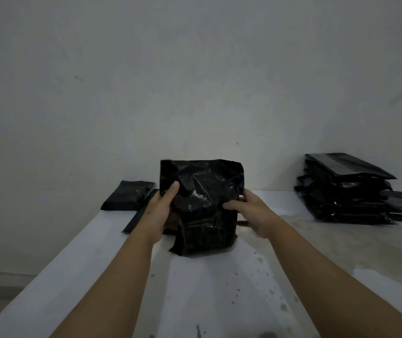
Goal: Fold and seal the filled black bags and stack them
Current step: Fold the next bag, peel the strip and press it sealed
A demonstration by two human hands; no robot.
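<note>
The bag (201, 206) between the hands is glossy black with pale glints on its creases. The stack of bags (346, 191) right of the right hand (251, 213) is black too, as is the flat bag (128, 196) left of the left hand (157, 211). The table (97, 276) under the hands is white, with grey-brown stains and dark specks. The wall (195, 81) beyond the hands is dull off-white.

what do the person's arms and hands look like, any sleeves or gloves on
Both forearms are bare as far as the frame shows: no sleeve edge comes into view. The left hand and the right hand wear no gloves. No watch, bracelet or ring shows on either, though the light is dim and small details would be hard to make out.
</note>
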